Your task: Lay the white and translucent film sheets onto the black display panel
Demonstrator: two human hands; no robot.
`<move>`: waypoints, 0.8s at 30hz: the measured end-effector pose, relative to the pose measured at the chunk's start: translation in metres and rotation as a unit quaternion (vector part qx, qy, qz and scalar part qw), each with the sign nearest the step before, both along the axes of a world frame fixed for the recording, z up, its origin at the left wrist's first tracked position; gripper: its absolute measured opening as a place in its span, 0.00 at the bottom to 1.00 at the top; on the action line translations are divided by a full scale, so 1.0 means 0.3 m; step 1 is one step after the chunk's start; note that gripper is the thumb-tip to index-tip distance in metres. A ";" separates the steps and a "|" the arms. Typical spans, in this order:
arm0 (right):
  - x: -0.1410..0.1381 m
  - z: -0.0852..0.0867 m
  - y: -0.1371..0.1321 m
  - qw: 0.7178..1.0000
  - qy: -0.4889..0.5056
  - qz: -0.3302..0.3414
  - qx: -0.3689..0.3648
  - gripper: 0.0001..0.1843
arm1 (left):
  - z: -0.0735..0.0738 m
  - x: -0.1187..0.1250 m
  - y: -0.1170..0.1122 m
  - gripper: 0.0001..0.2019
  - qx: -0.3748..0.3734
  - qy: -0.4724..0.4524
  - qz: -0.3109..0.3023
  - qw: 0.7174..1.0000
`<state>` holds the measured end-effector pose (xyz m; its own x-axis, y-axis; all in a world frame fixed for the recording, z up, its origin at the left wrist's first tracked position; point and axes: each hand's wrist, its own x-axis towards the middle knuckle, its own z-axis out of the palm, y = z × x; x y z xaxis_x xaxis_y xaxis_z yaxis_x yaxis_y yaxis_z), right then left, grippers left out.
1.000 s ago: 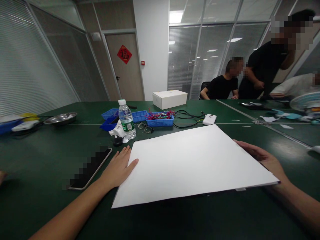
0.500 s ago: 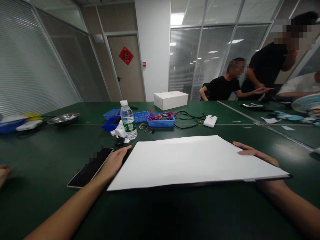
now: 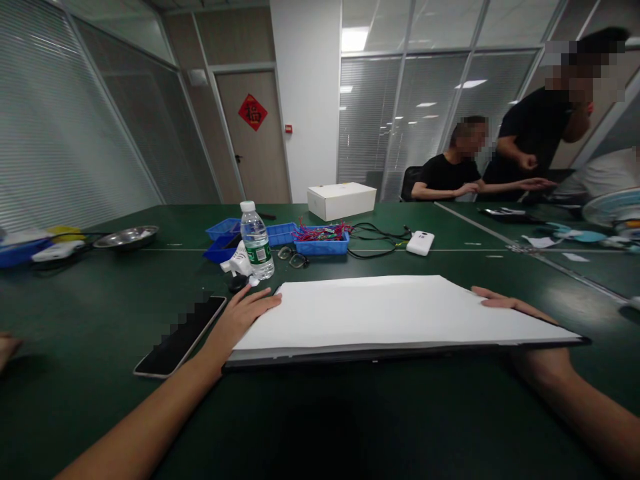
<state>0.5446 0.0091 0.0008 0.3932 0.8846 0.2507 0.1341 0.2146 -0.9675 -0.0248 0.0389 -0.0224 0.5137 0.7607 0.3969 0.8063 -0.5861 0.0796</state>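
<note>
A large white sheet on a thin dark board [image 3: 390,312] is held nearly level just above the green table [image 3: 90,300]. My left hand [image 3: 240,319] grips its left edge, thumb on top and fingers underneath. My right hand [image 3: 510,308] grips the right edge, thumb lying along the top and the other fingers hidden below. The near edge of the board is raised toward me, so I see the sheet almost edge-on.
A phone [image 3: 181,337] lies left of my left hand. Behind stand a water bottle [image 3: 257,241], glasses [image 3: 291,255], blue trays [image 3: 320,241] with wires, a white box [image 3: 341,199] and a white device [image 3: 420,242]. Other people sit and stand at the far right.
The near edge of the board has risen, so the sheet has tipped from sloping toward me to nearly flat. Both hands kept hold of its edges.
</note>
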 end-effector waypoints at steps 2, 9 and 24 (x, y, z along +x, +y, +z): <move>-0.006 0.011 -0.009 0.998 -0.042 -0.045 0.028 0.21 | 0.019 0.013 -0.018 0.21 0.023 -0.001 -0.012 1.000; -0.001 0.079 -0.071 0.829 -0.375 -0.241 0.338 0.49 | 0.065 0.064 -0.064 0.21 0.020 -0.043 -0.025 0.999; -0.123 0.145 -0.173 0.697 -0.581 0.036 0.419 0.26 | 0.088 0.092 -0.107 0.19 0.032 -0.041 -0.033 0.998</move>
<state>0.5078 -0.0429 0.0445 -0.5431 0.2433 0.8037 0.6821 0.6860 0.2533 0.0029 0.0068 0.0041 0.5263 0.6977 0.4861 0.7576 -0.6443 0.1045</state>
